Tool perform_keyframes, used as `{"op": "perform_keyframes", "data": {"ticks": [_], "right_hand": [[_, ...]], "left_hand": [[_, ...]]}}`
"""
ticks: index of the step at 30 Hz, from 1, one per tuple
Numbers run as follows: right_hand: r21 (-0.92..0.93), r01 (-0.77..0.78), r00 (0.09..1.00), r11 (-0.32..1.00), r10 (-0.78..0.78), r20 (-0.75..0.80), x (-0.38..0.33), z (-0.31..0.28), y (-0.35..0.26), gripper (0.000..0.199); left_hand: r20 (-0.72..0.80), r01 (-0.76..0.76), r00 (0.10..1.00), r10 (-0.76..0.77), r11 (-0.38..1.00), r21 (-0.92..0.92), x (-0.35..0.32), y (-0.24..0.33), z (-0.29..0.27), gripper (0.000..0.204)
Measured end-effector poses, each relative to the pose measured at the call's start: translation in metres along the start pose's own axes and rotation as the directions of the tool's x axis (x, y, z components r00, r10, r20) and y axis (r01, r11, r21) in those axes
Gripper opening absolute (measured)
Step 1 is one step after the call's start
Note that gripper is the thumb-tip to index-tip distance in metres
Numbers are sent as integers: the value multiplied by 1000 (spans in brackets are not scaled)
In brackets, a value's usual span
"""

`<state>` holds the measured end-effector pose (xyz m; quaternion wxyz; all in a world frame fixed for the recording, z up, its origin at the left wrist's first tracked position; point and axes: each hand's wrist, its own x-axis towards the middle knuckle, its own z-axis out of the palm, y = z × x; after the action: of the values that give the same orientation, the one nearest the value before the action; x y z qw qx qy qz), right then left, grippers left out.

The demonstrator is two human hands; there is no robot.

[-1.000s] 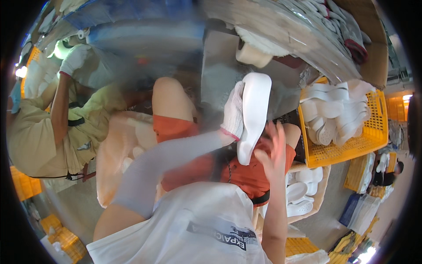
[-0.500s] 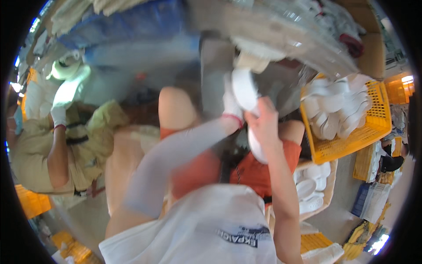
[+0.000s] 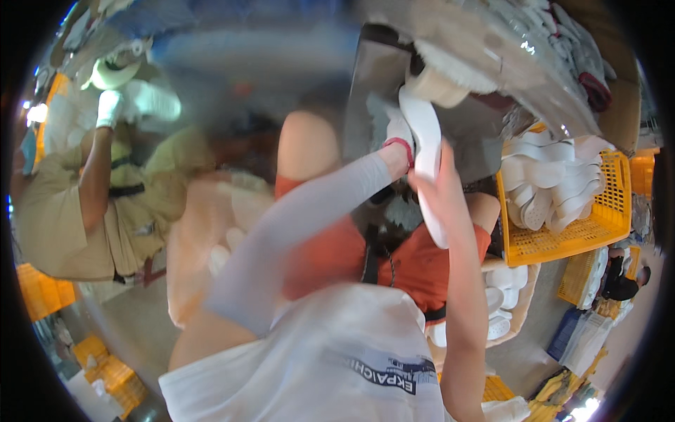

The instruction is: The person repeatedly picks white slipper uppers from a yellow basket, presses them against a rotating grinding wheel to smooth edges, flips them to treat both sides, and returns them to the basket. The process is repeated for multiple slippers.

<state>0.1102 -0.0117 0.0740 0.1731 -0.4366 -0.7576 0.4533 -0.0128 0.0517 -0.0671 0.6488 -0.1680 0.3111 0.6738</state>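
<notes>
A long, curved white shoe sole (image 3: 423, 130) stands on end in front of me, its upper end against or just beside a cream, roller-like part (image 3: 434, 87). My right hand (image 3: 439, 184), bare, grips the sole around its middle. My left hand (image 3: 399, 132) wears a white glove with a red cuff and holds the sole's left side higher up; its fingers are partly hidden. Behind the cream part is a fuzzy white wheel (image 3: 460, 68). Whether the sole touches the cream part I cannot make out.
A yellow crate (image 3: 562, 245) heaped with white soles (image 3: 548, 172) stands at my right. Below it, a lined basket (image 3: 524, 309) holds more white pieces. Clear plastic sheeting (image 3: 506, 77) hangs over the work spot. At left a co-worker in khaki (image 3: 63, 218) handles a white piece.
The sole has turned so its narrow edge faces me more. The view has shifted, and both hands now appear slightly farther right. The co-worker's gloved hand has moved up.
</notes>
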Motion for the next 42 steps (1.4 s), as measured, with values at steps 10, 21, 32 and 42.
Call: {"op": "perform_keyframes", "data": {"ticks": [10,21,32,42], "right_hand": [[-283,130,977,950,-171,-127,-13,-17,-44,32],[-399,247,834,883,-403,-378,82,25,51,22],[-115,195,970,974,-209,-124,80,4,44,59],[-592,352,865,725,-494,-90,-19,8,35,60]], "left_hand": [[188,0,982,9,999,-45,2,20,24,70],[276,-58,961,20,990,131,22,13,-8,54],[120,151,977,-176,969,194,54,47,7,48],[109,35,991,-78,936,352,-13,6,-45,36]]}}
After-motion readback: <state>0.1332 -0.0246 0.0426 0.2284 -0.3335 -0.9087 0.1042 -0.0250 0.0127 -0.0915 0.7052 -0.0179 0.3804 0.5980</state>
